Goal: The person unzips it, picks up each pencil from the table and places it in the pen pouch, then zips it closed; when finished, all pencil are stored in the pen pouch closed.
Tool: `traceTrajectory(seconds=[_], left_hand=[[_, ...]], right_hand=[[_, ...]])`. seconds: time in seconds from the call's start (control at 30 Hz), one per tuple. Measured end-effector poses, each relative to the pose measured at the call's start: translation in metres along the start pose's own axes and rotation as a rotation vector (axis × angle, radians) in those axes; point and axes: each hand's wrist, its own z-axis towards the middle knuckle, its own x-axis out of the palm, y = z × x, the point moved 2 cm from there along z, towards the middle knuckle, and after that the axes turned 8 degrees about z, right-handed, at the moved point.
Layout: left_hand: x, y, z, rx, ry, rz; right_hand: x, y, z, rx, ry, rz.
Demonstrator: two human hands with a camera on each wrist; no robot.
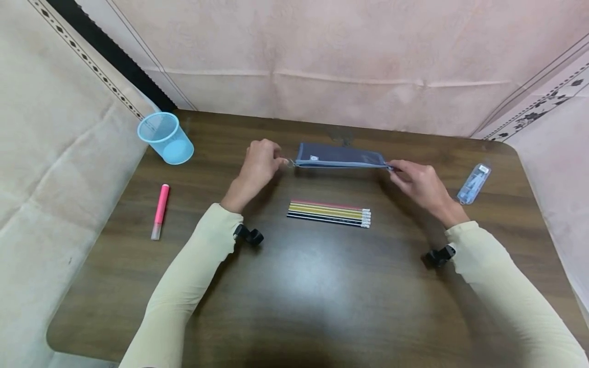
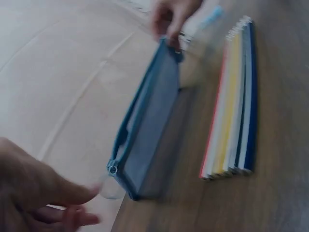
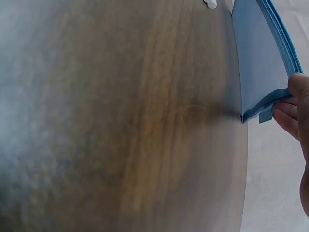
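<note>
A dark blue zippered pencil case (image 1: 342, 155) is held along the far part of the table, its zip edge toward me. My left hand (image 1: 258, 166) pinches the clear ring pull (image 2: 112, 189) on the zip slider at the case's left end. At the opposite end my right hand (image 1: 421, 186) grips the corner by the fabric tab (image 3: 266, 114), thumb over fingers. A gap shows between the zip's two edges in the left wrist view. Several striped pencils (image 1: 329, 213) lie side by side in front of the case, red, yellow, white and dark.
A light blue cup (image 1: 177, 148) stands at the back left, with a pink marker (image 1: 161, 207) lying in front of it. On the right lies a translucent blue stationery item (image 1: 474, 184), its kind unclear. A cloth-covered wall (image 1: 345, 46) borders the brown table's (image 1: 322, 296) back edge.
</note>
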Motion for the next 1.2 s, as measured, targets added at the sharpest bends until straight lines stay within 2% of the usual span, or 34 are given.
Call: traceTrajectory(seconds=[0.1, 0.2, 0.27, 0.33, 0.47, 0.63, 0.73, 0.87, 0.97, 1.2], left_hand=[[0.000, -0.009, -0.002, 0.090, -0.080, 0.138], [0.003, -0.022, -0.001, 0.225, -0.093, 0.220], [0.006, -0.033, 0.001, 0.322, -0.041, 0.219], [0.010, -0.041, 0.006, 0.415, 0.040, 0.217], [0.019, -0.054, 0.014, 0.513, 0.167, 0.205], [0.026, -0.062, 0.019, 0.502, 0.245, 0.167], [0.027, -0.063, 0.021, 0.490, 0.256, 0.140], [0.028, -0.063, 0.024, 0.484, 0.205, 0.117], [0.027, -0.062, 0.026, 0.454, 0.150, 0.092], [0.021, -0.055, 0.031, 0.326, 0.094, -0.037]], right_hand=[[0.001, 0.001, 0.000, 0.001, 0.001, 0.004], [0.003, 0.001, 0.001, 0.001, 0.011, 0.007], [0.004, 0.002, 0.001, -0.005, 0.019, 0.011], [0.004, 0.002, 0.002, -0.012, 0.020, 0.018], [0.006, 0.004, 0.003, -0.013, 0.024, 0.031], [0.006, 0.007, 0.002, 0.008, 0.051, 0.041], [0.005, 0.007, 0.002, 0.004, 0.060, 0.049], [0.004, 0.007, 0.002, -0.021, 0.063, 0.054], [0.003, 0.007, 0.005, -0.017, 0.075, 0.039], [0.004, 0.017, 0.027, 0.122, 0.178, -0.018]])
